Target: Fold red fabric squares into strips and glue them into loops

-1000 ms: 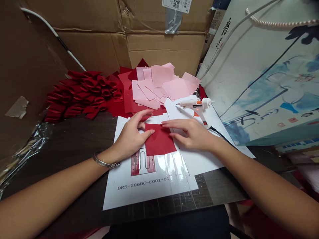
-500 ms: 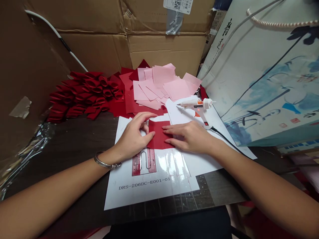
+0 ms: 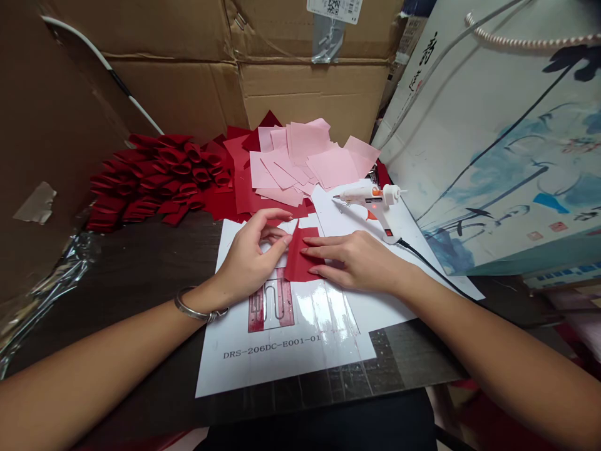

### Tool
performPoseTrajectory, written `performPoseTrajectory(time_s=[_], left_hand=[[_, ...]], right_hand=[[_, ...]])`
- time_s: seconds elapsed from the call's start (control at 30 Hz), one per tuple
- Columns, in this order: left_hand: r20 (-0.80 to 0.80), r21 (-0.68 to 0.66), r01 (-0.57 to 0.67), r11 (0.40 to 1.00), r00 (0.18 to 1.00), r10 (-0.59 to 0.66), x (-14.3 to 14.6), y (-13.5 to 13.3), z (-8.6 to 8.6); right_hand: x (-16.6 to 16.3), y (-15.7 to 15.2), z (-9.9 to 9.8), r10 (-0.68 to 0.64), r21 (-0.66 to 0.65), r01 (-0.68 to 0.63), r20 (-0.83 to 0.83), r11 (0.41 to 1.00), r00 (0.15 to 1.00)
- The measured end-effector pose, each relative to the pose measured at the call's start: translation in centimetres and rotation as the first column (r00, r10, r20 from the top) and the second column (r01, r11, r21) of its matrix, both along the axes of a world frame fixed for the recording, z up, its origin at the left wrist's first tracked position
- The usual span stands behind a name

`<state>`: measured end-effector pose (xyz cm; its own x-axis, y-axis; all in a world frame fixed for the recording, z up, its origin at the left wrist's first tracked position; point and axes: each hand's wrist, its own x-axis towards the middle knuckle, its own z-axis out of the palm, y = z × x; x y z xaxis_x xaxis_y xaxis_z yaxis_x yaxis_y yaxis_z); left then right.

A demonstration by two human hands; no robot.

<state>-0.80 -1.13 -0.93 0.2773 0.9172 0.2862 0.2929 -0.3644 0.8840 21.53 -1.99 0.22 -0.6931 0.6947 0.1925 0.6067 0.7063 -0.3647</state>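
Note:
A small dark red square [image 3: 297, 263] lies folded on a white printed sheet [image 3: 282, 351] in front of me. My left hand [image 3: 248, 257] pinches its left edge between thumb and fingers and lifts that edge up. My right hand [image 3: 357, 260] lies flat on the right part of the red piece, fingers stretched out, pressing it down. A white glue gun [image 3: 373, 200] with an orange trigger rests on paper just beyond my right hand. A metal bangle [image 3: 197, 307] is on my left wrist.
A heap of loose pink squares [image 3: 305, 160] and red squares [image 3: 244, 188] lies behind the sheet. Several rolled red pieces [image 3: 154, 178] are stacked at the back left. Cardboard boxes [image 3: 235, 69] stand behind, and a painted paper bag [image 3: 498, 138] at the right.
The red square has been folded narrower. My left hand has gone from lying on it to pinching and lifting its left edge; my right hand has slid slightly left.

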Motion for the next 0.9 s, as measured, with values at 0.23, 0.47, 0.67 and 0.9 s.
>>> performPoseTrajectory(time_s=[0.23, 0.47, 0.67, 0.9], left_hand=[[-0.199, 0.066, 0.091, 0.994, 0.977, -0.076, -0.04, 0.01, -0.02], [-0.398, 0.236, 0.237, 0.942, 0.909, -0.129, -0.28, 0.26, -0.26], [-0.4, 0.314, 0.316, 0.895, 0.899, -0.177, -0.14, 0.35, -0.15], [-0.414, 0.306, 0.342, 0.889, 0.888, -0.199, -0.25, 0.31, -0.14]], right_hand=[[-0.12, -0.18, 0.27, 0.04, 0.044, -0.045, 0.097, 0.998, 0.994], [0.28, -0.06, 0.32, 0.042, 0.011, -0.043, 0.089, 0.999, 0.995], [0.58, 0.24, 0.19, -0.02, 0.019, 0.018, 0.08, 1.0, 0.997], [0.66, 0.36, 0.1, -0.019, 0.051, 0.014, 0.086, 0.999, 0.996]])
